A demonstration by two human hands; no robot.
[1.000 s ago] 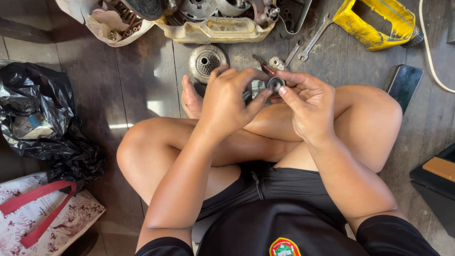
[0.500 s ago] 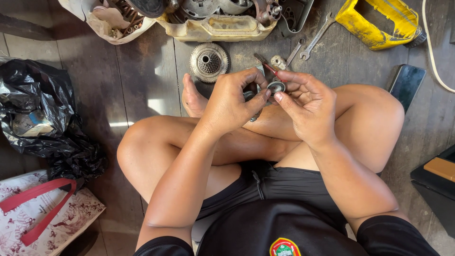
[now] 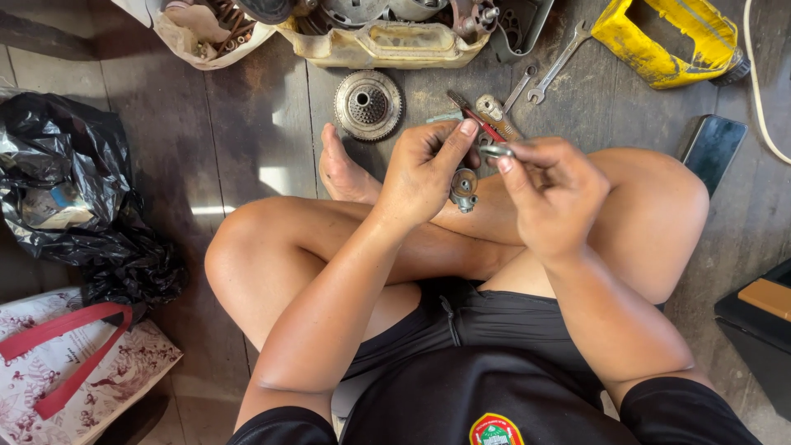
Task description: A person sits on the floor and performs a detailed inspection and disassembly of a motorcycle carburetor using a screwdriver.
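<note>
I sit cross-legged on a dark wooden floor. My left hand [image 3: 424, 173] grips a small grey metal part [image 3: 463, 188] that hangs below its fingers above my shins. My right hand [image 3: 550, 194] pinches a short metal pin or bolt [image 3: 494, 152] at its fingertips, right beside the left thumb. The two hands almost touch. Just beyond them on the floor lie a red-handled tool [image 3: 478, 119] and a round toothed metal disc [image 3: 368, 105].
A cream engine casing [image 3: 387, 45] and a bag of rusty parts [image 3: 210, 33] lie at the top. Two wrenches [image 3: 554, 67], a yellow tool housing [image 3: 659, 41], a dark phone [image 3: 710, 144], a black plastic bag [image 3: 70, 198] and a floral bag [image 3: 74, 371] surround me.
My hands have drawn slightly apart. The round part that sat between both hands now hangs from the left hand, and the right hand holds a small pin.
</note>
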